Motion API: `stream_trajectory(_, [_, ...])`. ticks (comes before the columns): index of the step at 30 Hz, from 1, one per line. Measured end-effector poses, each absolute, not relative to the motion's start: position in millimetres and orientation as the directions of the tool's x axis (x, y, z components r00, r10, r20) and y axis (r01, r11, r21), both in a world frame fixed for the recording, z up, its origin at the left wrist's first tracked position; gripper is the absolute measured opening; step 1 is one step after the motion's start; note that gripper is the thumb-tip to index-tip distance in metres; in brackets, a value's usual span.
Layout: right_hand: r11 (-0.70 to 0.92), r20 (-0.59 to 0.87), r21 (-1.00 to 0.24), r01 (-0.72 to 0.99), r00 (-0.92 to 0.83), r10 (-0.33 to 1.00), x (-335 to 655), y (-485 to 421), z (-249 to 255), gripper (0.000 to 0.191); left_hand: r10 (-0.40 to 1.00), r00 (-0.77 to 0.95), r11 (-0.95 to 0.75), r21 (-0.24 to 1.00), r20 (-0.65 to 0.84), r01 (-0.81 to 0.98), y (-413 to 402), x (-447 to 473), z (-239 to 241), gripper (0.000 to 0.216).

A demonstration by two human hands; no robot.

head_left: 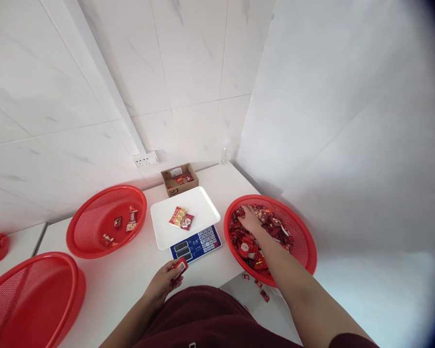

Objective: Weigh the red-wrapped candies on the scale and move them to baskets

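Note:
My left hand (163, 281) is closed on a small red snack packet (180, 268), held in front of the scale. My right hand (250, 220) reaches into a red plastic basket (308, 246) full of small wrapped snack packets (248, 249). Its fingers are bent around a red packet at the left of the pile and partly hidden. Between the hands stands a digital scale (195, 245) with a blue keypad and a white tray (166, 227). On that tray lie a yellow-and-red packet (178, 216) and a dark red packet (187, 222).
Left of the scale, another red basket (72, 232) holds a few packets. A further red basket (70, 295) stands at the lower left. Behind the scale is a cardboard box (173, 191) with packets inside. Several fallen packets (264, 296) lie below the right basket. Walls close off the back and right.

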State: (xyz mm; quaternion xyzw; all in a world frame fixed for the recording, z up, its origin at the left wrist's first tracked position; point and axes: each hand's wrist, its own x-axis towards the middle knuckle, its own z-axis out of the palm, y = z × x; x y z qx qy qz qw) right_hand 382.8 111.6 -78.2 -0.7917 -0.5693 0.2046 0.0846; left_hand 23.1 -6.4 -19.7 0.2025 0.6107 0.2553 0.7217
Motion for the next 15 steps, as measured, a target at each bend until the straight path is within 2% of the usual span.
stream_trajectory(5, [-0.287, -0.253, -0.320, 0.903, 0.211, 0.944, 378.4, 108.9, -81.1, 0.064, 0.612, 0.111, 0.790, 0.599, -0.783, -0.132, -7.2, 21.4, -17.7, 0.055])
stream_trajectory(11, [-0.262, -0.328, -0.243, 0.934, 0.175, 0.928, 375.9, 91.1, -81.2, 0.043, 0.606, 0.121, 0.795, 0.595, -0.786, -0.117, -4.5, 24.7, -19.2, 0.057])
stream_trajectory(15, [-0.273, -0.336, -0.223, 0.936, 0.189, 0.923, 366.9, 86.2, -79.8, 0.042, 0.604, 0.141, 0.797, 0.594, -0.784, -0.107, -2.9, 25.9, -21.2, 0.061])
